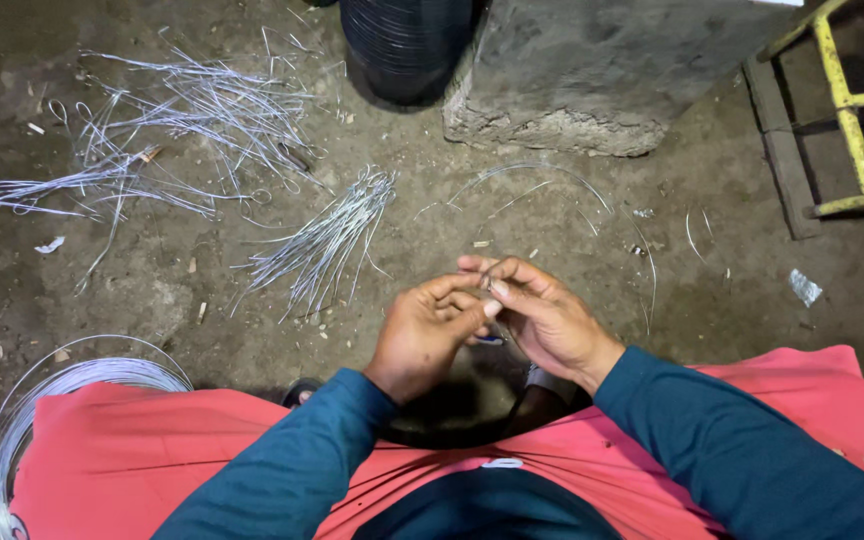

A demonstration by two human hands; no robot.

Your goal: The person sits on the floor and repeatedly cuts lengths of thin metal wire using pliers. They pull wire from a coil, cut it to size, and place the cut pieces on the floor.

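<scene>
The person sat low over a dirt floor (572, 250), both hands meeting above the knees. The left hand (424, 335) and right hand (542, 315) touched, their fingers (497, 290) pressed together, pinching a thin wire (489, 278) between the fingertips. A bundle (324, 245) of cut wires lay on the floor just ahead, more loose wires (192, 115) further left. A wire coil (22, 410) rested beside the left knee. A stone block (592, 80) stood beyond.
</scene>
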